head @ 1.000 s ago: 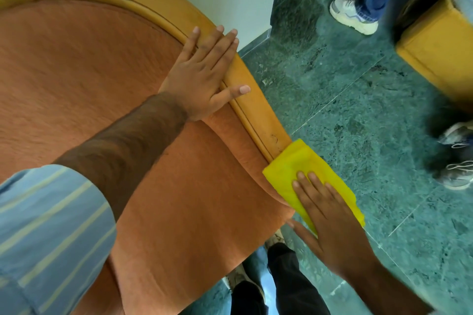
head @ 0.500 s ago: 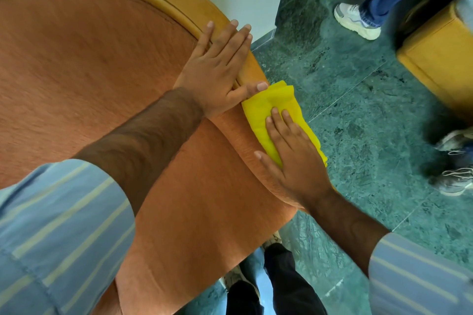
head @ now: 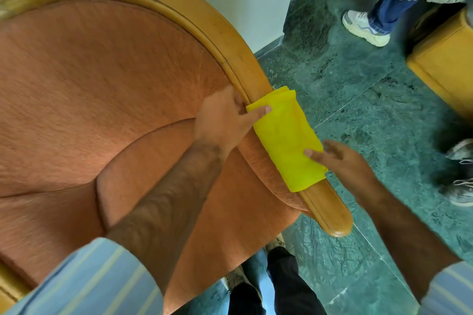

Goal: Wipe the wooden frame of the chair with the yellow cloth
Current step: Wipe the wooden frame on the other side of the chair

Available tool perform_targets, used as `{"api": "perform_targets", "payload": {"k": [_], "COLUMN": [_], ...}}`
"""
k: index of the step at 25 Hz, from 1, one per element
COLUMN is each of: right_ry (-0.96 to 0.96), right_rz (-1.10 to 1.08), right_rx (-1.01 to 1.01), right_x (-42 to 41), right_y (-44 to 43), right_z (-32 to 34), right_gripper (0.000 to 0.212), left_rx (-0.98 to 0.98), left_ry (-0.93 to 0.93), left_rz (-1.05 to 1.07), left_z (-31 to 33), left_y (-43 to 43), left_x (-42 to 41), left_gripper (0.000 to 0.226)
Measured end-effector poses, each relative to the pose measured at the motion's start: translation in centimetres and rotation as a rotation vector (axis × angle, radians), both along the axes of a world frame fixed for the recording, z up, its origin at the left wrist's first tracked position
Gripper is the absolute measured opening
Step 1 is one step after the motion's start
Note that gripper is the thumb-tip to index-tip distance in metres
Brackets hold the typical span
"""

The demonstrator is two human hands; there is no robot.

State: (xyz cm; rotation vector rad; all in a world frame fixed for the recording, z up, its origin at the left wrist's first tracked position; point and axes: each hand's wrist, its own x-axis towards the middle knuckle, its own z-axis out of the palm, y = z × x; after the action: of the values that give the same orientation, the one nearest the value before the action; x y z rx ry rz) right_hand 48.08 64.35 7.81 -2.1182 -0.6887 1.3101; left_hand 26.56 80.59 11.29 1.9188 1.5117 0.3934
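The chair has orange upholstery (head: pixel 102 84) and a curved wooden frame (head: pixel 240 59) that ends in a rounded arm tip at lower right. The yellow cloth (head: pixel 286 138) lies spread lengthwise over the arm of the frame and wraps its top. My left hand (head: pixel 220 123) rests on the upholstery beside the frame, with its thumb pressed on the cloth's upper inner corner. My right hand (head: pixel 343 161) is at the outer side of the arm; its thumb holds the cloth's lower outer edge and its fingers are blurred behind it.
Green marble floor (head: pixel 358 110) lies to the right of the chair, with a white wall behind. Another person's white sneakers (head: pixel 366 25) stand at upper right by a yellow wooden box (head: pixel 442 64). More shoes (head: pixel 460 181) sit at the right edge. My own legs (head: pixel 276 284) are below.
The cloth went from folded under my right palm to spread along the arm. My left hand slid down off the frame to the cloth's upper corner; my right hand moved to its outer edge.
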Motion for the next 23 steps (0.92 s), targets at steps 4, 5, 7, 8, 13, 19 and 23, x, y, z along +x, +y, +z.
{"api": "perform_targets", "payload": {"k": [4, 5, 7, 8, 13, 19, 23], "right_ry": [0.142, 0.149, 0.147, 0.171, 0.310, 0.359, 0.455], "right_rz": [0.002, -0.009, -0.055, -0.090, -0.089, 0.252, 0.597], "right_rx": [0.006, 0.028, 0.074, 0.108, 0.260, 0.265, 0.138], "right_x": [0.4, 0.3, 0.3, 0.1, -4.2, -18.1, -31.1], "right_y": [0.8, 1.1, 1.7, 2.2, 6.2, 12.8, 13.8], "right_z": [0.8, 1.2, 2.1, 2.6, 5.7, 8.6, 10.4], "right_gripper": [0.019, 0.017, 0.021, 0.023, 0.030, 0.039, 0.040], "left_rx": [-0.232, -0.258, -0.362, -0.429, -0.490, -0.246, -0.039], "left_ry": [-0.057, -0.097, -0.282, -0.410, -0.918, -1.031, -1.054], "left_rz": [0.109, 0.134, 0.211, 0.261, 0.498, 0.929, 1.250], "left_z": [-1.4, -1.5, -1.1, -0.5, 2.0, 3.6, 5.0], "left_y": [-1.1, -1.0, -0.9, -0.8, -2.0, -7.1, -14.6], "left_x": [1.2, 1.3, 1.2, 0.8, -5.8, -20.6, -31.3], "left_gripper": [0.049, 0.047, 0.036, 0.027, 0.027, 0.028, 0.022]}}
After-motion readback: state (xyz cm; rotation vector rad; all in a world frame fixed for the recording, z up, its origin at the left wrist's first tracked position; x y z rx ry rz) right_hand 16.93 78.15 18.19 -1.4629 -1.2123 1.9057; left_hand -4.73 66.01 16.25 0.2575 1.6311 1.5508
